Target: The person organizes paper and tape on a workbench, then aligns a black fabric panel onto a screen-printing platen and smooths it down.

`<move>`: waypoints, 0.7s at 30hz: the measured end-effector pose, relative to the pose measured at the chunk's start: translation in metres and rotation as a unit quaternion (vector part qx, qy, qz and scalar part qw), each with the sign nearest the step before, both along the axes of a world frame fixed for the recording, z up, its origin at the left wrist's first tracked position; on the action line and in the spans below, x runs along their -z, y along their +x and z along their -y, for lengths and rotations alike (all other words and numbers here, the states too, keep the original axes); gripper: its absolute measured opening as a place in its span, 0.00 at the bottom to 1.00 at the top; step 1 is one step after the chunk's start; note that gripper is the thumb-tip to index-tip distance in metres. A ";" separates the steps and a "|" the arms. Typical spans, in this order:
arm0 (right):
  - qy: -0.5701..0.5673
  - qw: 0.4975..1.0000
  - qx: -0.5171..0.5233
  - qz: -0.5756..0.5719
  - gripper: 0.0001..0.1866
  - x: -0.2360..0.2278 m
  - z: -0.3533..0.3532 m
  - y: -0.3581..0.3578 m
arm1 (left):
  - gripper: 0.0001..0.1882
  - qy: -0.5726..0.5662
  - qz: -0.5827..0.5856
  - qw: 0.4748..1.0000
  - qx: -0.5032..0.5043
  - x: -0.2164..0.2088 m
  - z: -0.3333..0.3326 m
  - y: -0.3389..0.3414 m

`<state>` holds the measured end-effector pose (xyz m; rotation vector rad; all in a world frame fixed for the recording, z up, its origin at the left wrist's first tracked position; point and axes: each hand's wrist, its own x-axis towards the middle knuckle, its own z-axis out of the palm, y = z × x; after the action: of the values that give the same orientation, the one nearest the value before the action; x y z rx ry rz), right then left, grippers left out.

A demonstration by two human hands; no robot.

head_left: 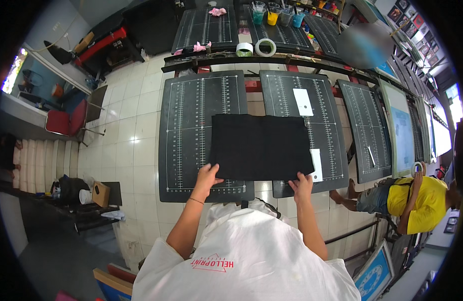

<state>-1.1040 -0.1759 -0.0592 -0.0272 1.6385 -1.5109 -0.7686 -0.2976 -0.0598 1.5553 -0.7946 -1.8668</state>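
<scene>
A rectangular piece of black fabric spans the gap between two dark printing boards with white ruler marks, the left board and the right board. My left hand pinches its near left corner, thumb on top. At the near right corner, my right hand grips the fabric in the same way. One white card lies on the right board beyond the cloth. Another white card shows beside the cloth's right edge, close to my right hand. Whether the fabric rests on the boards or hangs just above them, I cannot tell.
Beyond a dark rail, more boards carry cups of coloured ink, pink rags and two tape rolls. A third board stands right, near a screen frame. A person in a yellow shirt holds a tape roll.
</scene>
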 end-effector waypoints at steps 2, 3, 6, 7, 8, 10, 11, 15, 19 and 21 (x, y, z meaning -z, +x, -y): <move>0.029 0.999 0.038 -0.005 0.14 0.005 -0.022 0.004 | 0.16 -0.009 0.142 0.989 0.047 0.008 -0.013 0.001; 0.041 0.997 0.058 -0.008 0.13 0.006 -0.027 0.003 | 0.16 -0.086 0.205 0.973 0.060 0.010 -0.010 0.000; 0.040 0.996 0.080 -0.027 0.13 0.004 -0.035 -0.007 | 0.14 -0.293 0.361 0.882 0.074 0.008 0.003 -0.006; 0.055 0.993 0.086 -0.062 0.13 0.008 -0.037 -0.011 | 0.14 -0.350 0.393 0.848 0.067 0.000 0.013 -0.016; 0.056 0.991 0.081 -0.086 0.13 0.006 -0.034 -0.012 | 0.14 -0.405 0.424 0.808 0.055 -0.005 0.024 -0.023; 0.059 0.987 0.070 -0.134 0.13 0.002 -0.027 -0.013 | 0.15 -0.456 0.404 0.788 0.087 -0.006 0.055 -0.034; 0.049 0.985 0.060 -0.154 0.13 0.004 -0.022 -0.013 | 0.16 -0.494 0.406 0.762 0.106 -0.005 0.071 -0.042; 0.022 0.975 0.024 -0.220 0.11 -0.015 0.011 0.007 | 0.19 -0.544 0.460 0.666 0.220 -0.006 0.122 -0.067; 0.010 0.967 -0.079 -0.244 0.08 -0.025 0.027 0.024 | 0.11 -0.543 0.475 0.610 0.329 -0.018 0.153 -0.082; 0.003 0.945 -0.092 -0.315 0.08 -0.019 0.038 0.037 | 0.11 -0.569 0.446 0.605 0.333 -0.009 0.155 -0.072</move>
<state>-1.0667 -0.2142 -0.0397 -0.7067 2.0620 -1.4281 -0.8409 -0.4530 -0.0512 1.1589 -2.6011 -0.2596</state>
